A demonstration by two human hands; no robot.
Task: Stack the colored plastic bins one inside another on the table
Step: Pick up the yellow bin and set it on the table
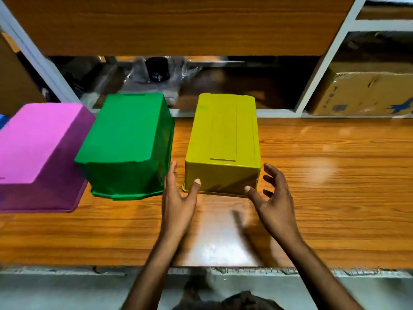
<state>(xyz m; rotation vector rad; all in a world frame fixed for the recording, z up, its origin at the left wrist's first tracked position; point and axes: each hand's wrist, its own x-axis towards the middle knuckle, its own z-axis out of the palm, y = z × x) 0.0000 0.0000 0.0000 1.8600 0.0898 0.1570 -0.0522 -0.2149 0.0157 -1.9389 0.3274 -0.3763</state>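
Three plastic bins lie upside down in a row on the wooden table (324,198). The yellow bin (223,139) is in the middle, the green bin (127,139) just left of it, and the pink bin (38,148) at the far left. My left hand (178,198) is open at the yellow bin's near left corner, its thumb touching the near wall. On the near right corner my right hand (272,198) is open too, thumb on the wall and fingers spread beside the bin. Neither hand has closed on it.
A wooden shelf board (178,25) hangs above the table's back. Behind the bins lie plastic-wrapped items and a dark jar (157,69). A cardboard box (362,92) sits in a white rack at the right. The table's front edge runs near my arms.
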